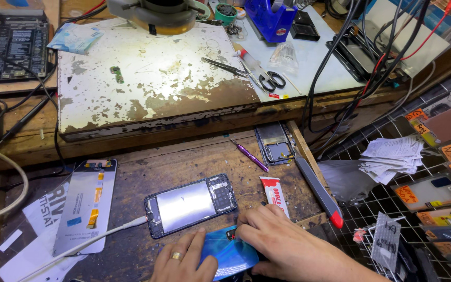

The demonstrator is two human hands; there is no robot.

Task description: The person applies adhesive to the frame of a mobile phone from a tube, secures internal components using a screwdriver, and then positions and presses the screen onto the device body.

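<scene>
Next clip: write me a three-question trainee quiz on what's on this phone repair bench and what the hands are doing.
1. True or false: both hands rest on the blue back cover.
2. What lies directly right of the opened phone? A) scissors B) a small red and white tube C) a tape dispenser
3. What is plugged into the opened phone's left end?

Key:
1. True: left hand and right hand both press on it.
2. B, the tube.
3. A white cable.

Glossy blue plastic back cover (230, 253), bare metal inside the opened phone (190, 205), worn rough wooden drawer board (184, 162), and flaking painted bench mat (152, 83).
</scene>
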